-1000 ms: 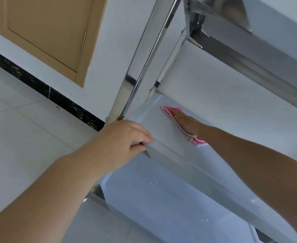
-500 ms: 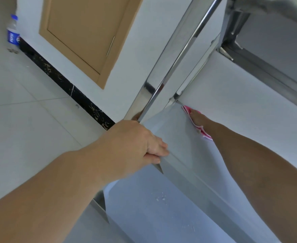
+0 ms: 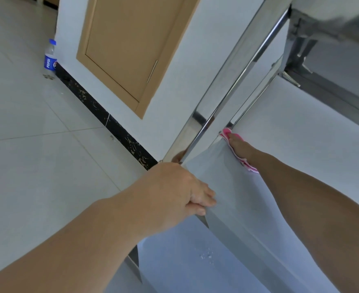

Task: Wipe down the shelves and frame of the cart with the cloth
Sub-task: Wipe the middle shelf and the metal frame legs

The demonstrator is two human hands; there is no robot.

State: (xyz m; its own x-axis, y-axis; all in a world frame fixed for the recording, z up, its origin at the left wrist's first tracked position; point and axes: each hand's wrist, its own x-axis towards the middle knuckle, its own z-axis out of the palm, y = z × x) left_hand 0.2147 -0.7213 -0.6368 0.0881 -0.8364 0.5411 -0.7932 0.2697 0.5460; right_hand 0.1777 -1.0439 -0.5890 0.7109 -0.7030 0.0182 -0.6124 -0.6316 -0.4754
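A stainless steel cart fills the right half of the head view. Its middle shelf runs from the centre toward the lower right. My left hand grips the near corner of that shelf, beside the shiny upright post. My right hand lies flat on a pink cloth and presses it onto the shelf's far corner, close to the rear post. Most of the cloth is hidden under the hand. The bottom shelf shows below with a few water drops.
The cart's top shelf overhangs at the upper right. A white wall with a tan cabinet door and a black skirting strip stands just behind the cart. A Pepsi bottle stands on the tiled floor at the wall's corner.
My right hand has slid the pink cloth along the middle shelf, away from me to its far corner. My left hand has kept its grip on the near corner. The view has swung left.
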